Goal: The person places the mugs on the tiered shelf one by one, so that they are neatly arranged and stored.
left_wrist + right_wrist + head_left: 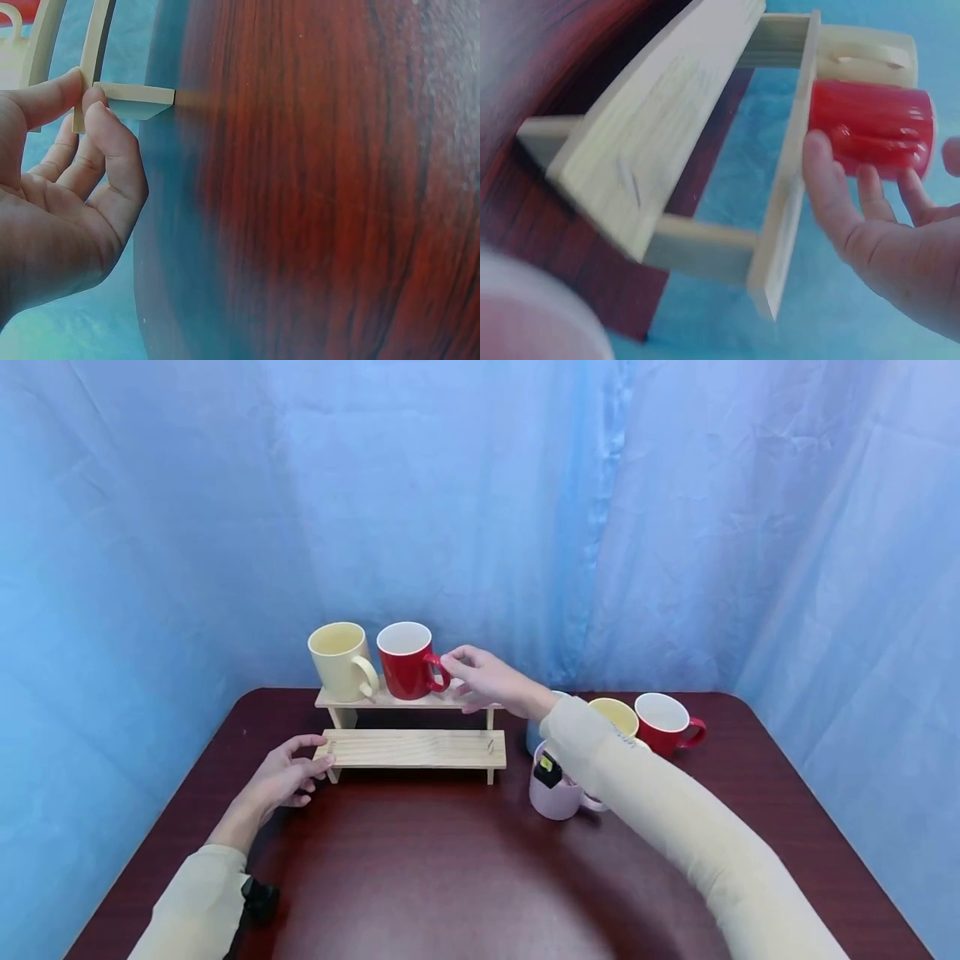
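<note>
A red mug [405, 675] with a white inside stands upright on the upper tier of a light wooden two-tier rack [412, 749]. My right hand [491, 681] is at its handle [438, 675], fingertips right at the outer side. In the right wrist view, the fingers are spread apart beside the red mug [870, 124], not curled round it. Left of the red mug stands a cream mug [337, 664], its handle turned to the right. My left hand [281, 777] pinches the left end of the lower shelf board [88, 75] between thumb and fingers.
On the table's right, a pink mug [551, 802], a yellow mug [617, 714] and another red mug [660, 727] stand close together, partly behind my right sleeve [637, 785]. A blue mug [533, 737] shows there too. Blue curtains [450, 510] hang behind the dark wooden table [420, 868].
</note>
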A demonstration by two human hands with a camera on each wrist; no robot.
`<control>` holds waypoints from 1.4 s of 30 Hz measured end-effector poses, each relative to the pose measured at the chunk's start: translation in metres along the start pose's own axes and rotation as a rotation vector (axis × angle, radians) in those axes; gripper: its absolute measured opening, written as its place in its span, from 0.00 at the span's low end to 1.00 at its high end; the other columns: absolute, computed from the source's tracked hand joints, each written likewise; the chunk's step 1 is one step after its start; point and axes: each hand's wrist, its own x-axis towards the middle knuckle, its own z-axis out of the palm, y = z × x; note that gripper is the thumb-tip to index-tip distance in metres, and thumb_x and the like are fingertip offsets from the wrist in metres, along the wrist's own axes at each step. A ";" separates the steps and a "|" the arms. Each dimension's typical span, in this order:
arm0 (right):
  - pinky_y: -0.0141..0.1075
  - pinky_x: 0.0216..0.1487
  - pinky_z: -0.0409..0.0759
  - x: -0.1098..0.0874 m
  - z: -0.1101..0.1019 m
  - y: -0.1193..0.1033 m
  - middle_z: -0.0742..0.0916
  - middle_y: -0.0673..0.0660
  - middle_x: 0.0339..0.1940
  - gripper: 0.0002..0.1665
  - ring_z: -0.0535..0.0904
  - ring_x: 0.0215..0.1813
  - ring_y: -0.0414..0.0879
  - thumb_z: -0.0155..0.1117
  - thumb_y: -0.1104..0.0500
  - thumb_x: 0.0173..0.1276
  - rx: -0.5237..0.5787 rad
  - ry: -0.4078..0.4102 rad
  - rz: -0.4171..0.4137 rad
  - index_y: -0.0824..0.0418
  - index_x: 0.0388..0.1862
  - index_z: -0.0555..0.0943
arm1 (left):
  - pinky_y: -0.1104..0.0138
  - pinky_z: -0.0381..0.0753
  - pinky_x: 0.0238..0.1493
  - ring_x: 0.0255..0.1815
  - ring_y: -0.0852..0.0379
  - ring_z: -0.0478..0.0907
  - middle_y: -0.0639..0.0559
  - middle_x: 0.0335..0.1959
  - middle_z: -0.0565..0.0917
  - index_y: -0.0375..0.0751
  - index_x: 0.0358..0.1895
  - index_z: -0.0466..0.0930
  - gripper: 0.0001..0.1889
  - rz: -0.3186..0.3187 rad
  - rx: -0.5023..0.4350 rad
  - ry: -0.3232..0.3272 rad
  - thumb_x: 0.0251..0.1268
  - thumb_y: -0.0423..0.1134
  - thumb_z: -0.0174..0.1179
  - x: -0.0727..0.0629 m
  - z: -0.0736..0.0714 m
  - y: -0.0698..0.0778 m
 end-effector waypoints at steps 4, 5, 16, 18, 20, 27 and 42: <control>0.56 0.62 0.76 -0.021 -0.021 -0.002 0.76 0.62 0.68 0.27 0.72 0.68 0.60 0.56 0.45 0.79 -0.092 0.003 -0.041 0.58 0.67 0.72 | 0.65 0.80 0.25 0.26 0.56 0.73 0.44 0.38 0.83 0.44 0.72 0.62 0.31 -0.011 0.000 0.005 0.72 0.46 0.65 -0.001 -0.003 0.000; 0.56 0.63 0.75 -0.028 -0.026 -0.002 0.76 0.61 0.68 0.27 0.70 0.70 0.60 0.57 0.45 0.79 -0.107 -0.001 -0.055 0.58 0.68 0.72 | 0.65 0.80 0.25 0.26 0.56 0.73 0.44 0.38 0.83 0.44 0.72 0.62 0.32 -0.014 0.002 0.006 0.72 0.46 0.65 -0.002 -0.004 0.000; 0.53 0.65 0.74 -0.135 -0.090 0.031 0.75 0.55 0.72 0.28 0.73 0.70 0.58 0.58 0.46 0.79 -0.200 0.006 -0.144 0.51 0.73 0.70 | 0.65 0.79 0.25 0.26 0.56 0.73 0.44 0.38 0.83 0.45 0.71 0.62 0.31 0.000 -0.003 0.003 0.72 0.46 0.65 -0.003 -0.004 -0.006; 0.51 0.66 0.74 -0.155 -0.100 0.046 0.74 0.54 0.73 0.28 0.72 0.71 0.59 0.57 0.47 0.80 -0.192 0.022 -0.142 0.51 0.74 0.69 | 0.65 0.79 0.25 0.26 0.56 0.72 0.44 0.38 0.83 0.44 0.71 0.62 0.31 0.003 -0.004 0.002 0.72 0.46 0.64 -0.004 -0.004 -0.006; 0.46 0.67 0.74 -0.172 -0.107 0.062 0.72 0.55 0.74 0.28 0.70 0.73 0.56 0.55 0.49 0.81 -0.170 0.038 -0.138 0.53 0.76 0.68 | 0.65 0.79 0.25 0.26 0.56 0.72 0.45 0.38 0.83 0.44 0.71 0.62 0.31 0.001 -0.004 0.002 0.72 0.46 0.64 -0.004 -0.004 -0.006; 0.46 0.62 0.78 -0.203 -0.105 0.123 0.68 0.65 0.76 0.31 0.74 0.70 0.48 0.55 0.55 0.81 -0.020 0.066 -0.110 0.63 0.77 0.63 | 0.65 0.79 0.25 0.26 0.56 0.73 0.46 0.37 0.83 0.43 0.71 0.62 0.31 0.013 -0.010 -0.002 0.72 0.46 0.65 -0.005 -0.006 -0.004; 0.53 0.56 0.81 -0.206 -0.088 0.169 0.75 0.73 0.67 0.28 0.77 0.62 0.67 0.51 0.55 0.83 0.122 -0.070 0.022 0.68 0.74 0.64 | 0.65 0.80 0.26 0.26 0.56 0.73 0.44 0.39 0.82 0.44 0.72 0.62 0.30 -0.003 -0.005 0.013 0.73 0.45 0.63 -0.005 -0.003 -0.002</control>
